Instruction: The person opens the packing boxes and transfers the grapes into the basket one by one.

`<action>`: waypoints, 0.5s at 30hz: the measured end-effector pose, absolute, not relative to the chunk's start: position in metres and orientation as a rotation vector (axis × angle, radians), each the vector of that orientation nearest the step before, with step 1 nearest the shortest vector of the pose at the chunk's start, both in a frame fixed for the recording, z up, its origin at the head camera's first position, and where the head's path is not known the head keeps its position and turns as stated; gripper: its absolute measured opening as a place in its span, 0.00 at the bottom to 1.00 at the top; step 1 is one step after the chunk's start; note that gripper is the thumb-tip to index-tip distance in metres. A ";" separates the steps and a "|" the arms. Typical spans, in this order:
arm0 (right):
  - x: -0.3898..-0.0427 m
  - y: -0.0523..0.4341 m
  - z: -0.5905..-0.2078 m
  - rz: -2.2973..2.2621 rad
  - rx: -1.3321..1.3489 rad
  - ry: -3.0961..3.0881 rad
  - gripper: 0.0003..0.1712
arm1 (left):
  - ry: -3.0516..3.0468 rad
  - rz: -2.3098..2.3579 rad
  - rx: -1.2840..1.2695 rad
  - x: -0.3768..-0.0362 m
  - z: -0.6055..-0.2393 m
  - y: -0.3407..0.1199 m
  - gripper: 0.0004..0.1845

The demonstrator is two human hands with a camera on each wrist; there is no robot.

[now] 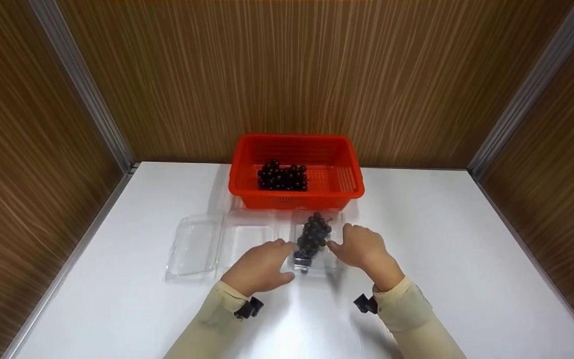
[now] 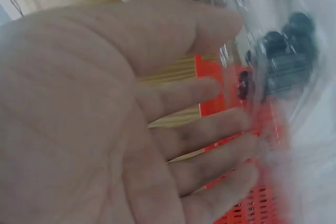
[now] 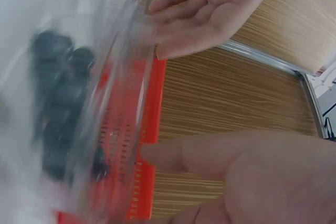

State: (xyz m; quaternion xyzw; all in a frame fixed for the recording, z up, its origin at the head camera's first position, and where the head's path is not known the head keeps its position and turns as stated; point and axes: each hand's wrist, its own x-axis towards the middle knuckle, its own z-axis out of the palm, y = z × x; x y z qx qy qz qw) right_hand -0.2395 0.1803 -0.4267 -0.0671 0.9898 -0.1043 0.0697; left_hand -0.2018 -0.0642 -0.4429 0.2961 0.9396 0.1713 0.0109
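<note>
A clear plastic box holding a bunch of dark grapes sits on the white table in front of a red basket. My left hand is against the box's left side and my right hand against its right side. The left wrist view shows my left palm open, its straight fingers touching the clear box with the grapes behind the wall. In the right wrist view my right hand is also straight-fingered beside the box.
A second bunch of dark grapes lies inside the red basket. An open, empty clear clamshell lies flat to the left of my hands. Wood-grain walls close in the table at the back and on both sides.
</note>
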 end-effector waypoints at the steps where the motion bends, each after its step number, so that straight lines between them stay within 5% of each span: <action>1: -0.240 0.179 -0.428 -0.334 -0.223 2.979 0.28 | 2.937 0.533 0.918 -0.202 -0.443 -0.066 0.30; 15: -0.245 0.176 -0.436 -0.479 -0.437 2.926 0.25 | 2.937 0.528 0.545 -0.207 -0.447 -0.085 0.40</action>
